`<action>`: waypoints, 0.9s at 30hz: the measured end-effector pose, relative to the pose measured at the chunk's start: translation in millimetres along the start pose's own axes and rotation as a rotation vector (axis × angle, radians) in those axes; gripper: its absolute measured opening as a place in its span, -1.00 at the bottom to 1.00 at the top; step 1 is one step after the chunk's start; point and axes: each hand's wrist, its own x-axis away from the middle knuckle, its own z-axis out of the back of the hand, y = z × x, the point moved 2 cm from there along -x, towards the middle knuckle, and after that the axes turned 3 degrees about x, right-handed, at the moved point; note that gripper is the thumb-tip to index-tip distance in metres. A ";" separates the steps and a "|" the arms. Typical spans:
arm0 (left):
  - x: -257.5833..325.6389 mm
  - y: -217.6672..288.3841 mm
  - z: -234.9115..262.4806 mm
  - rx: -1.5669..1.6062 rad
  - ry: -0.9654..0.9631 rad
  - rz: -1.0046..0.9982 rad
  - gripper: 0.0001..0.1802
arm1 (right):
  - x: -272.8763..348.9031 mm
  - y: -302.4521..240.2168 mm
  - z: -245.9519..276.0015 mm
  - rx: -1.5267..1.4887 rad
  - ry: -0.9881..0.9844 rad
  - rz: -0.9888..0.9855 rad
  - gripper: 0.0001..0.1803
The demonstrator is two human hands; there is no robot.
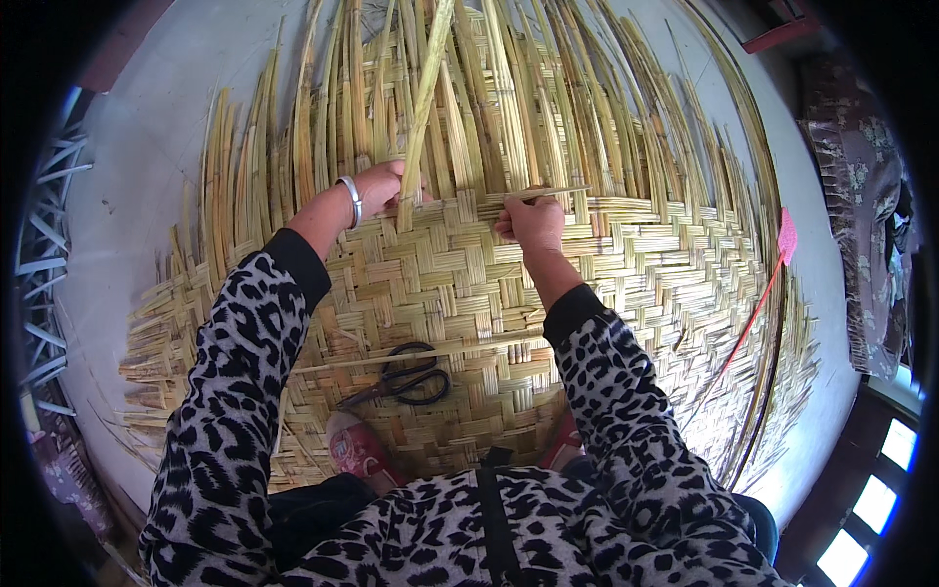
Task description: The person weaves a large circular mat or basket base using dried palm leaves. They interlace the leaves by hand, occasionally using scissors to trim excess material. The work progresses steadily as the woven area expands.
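Note:
A large mat (440, 284) of flattened yellow-green reed strips lies beneath me, woven in a zigzag pattern on the near side. Along the weaving edge, my left hand (380, 188), with a silver bangle at the wrist, is closed around the foot of a raised reed strip (426, 103). That strip hides part of its fingers. To the right, my right hand (534, 221) pinches a crosswise reed strip (565, 192) that lies along the same edge, over the lengthwise strips. Loose lengthwise strips (606, 127) fan out beyond both hands.
Black-handled scissors (416, 382) rest on the mat near my feet, below a loose long reed (460, 349). A pink fly swatter (787, 238) with a red handle lies at the right. A white metal rack (49, 264) stands left; patterned fabric (856, 196) hangs right.

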 end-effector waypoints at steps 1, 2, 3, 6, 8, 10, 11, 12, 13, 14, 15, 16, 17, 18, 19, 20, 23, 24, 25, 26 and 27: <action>-1.7 -2.4 0.1 0.039 -0.016 -0.033 -0.76 | 0.8 0.7 0.6 -0.020 0.003 -0.018 -0.79; -2.5 -3.9 4.8 -0.023 0.096 -0.063 -0.80 | 1.1 0.1 2.1 -0.015 -0.014 0.018 -0.78; -2.3 -4.0 9.8 -0.067 0.170 -0.114 -0.83 | 0.7 -0.3 4.7 -0.012 -0.030 0.040 -0.76; 4.8 2.3 17.6 0.232 0.673 -0.461 -0.90 | -0.5 -0.9 21.3 -0.089 -0.039 0.096 -0.72; 16.6 20.9 17.0 -0.038 1.100 -0.621 -0.88 | -3.7 -2.1 40.8 -0.124 -0.045 0.112 -0.69; 25.8 39.1 -13.7 -0.373 1.058 -0.923 -0.82 | -9.5 -6.7 62.0 -0.157 -0.025 0.148 -0.70; 29.4 45.1 -37.5 -0.540 1.039 -1.067 -0.78 | -13.4 -8.6 72.5 -0.213 0.020 0.114 -0.73; 26.7 48.2 -65.9 -0.533 0.885 -1.095 -0.71 | -15.9 -10.9 81.1 -0.287 -0.010 0.121 -0.75; 24.6 50.3 -94.8 -0.640 0.772 -1.142 -0.67 | -18.0 -12.9 87.7 -0.371 -0.070 0.107 -0.74; 22.3 49.6 -120.1 -0.795 0.597 -1.108 -0.64 | -19.6 -14.3 93.1 -0.446 -0.114 0.077 -0.73; 11.6 46.6 -141.9 -0.814 0.423 -0.787 -0.62 | -20.1 -15.5 96.8 -0.487 -0.192 0.065 -0.72; 2.9 46.4 -157.2 -0.890 0.345 -0.641 -0.56 | -20.3 -16.4 100.4 -0.520 -0.252 0.034 -0.71; -3.1 46.8 -165.2 -0.945 0.315 -0.596 -0.58 | -20.7 -16.9 103.5 -0.544 -0.288 -0.012 -0.70; -10.8 49.5 -170.7 -0.993 0.286 -0.593 -0.59 | -21.5 -19.0 105.7 -0.512 -0.339 0.009 -0.69; -18.7 54.2 -170.2 -0.996 0.285 -0.601 -0.66 | -23.2 -20.7 107.3 -0.472 -0.366 0.015 -0.69; -26.0 57.7 -169.3 -1.010 0.264 -0.576 -0.71 | -24.8 -22.1 108.1 -0.438 -0.403 0.023 -0.68; -35.4 60.1 -167.7 -0.939 0.290 -0.509 -0.76 | -47.6 -37.6 107.8 -0.256 -0.349 0.169 -0.60; -35.9 60.1 -167.1 -0.895 0.291 -0.487 -0.75 | -57.8 -44.1 107.6 -0.172 -0.317 0.214 -0.58; -33.7 59.7 -167.4 -0.848 0.340 -0.516 -0.72 | -68.8 -51.1 105.8 -0.152 -0.294 0.243 -0.55; -32.2 58.7 -167.3 -0.805 0.375 -0.483 -0.71 | -79.3 -57.8 101.4 -0.072 -0.272 0.293 -0.55; -30.5 58.0 -166.4 -0.764 0.400 -0.447 -0.71 | -91.0 -64.6 92.5 0.085 -0.252 0.299 -0.53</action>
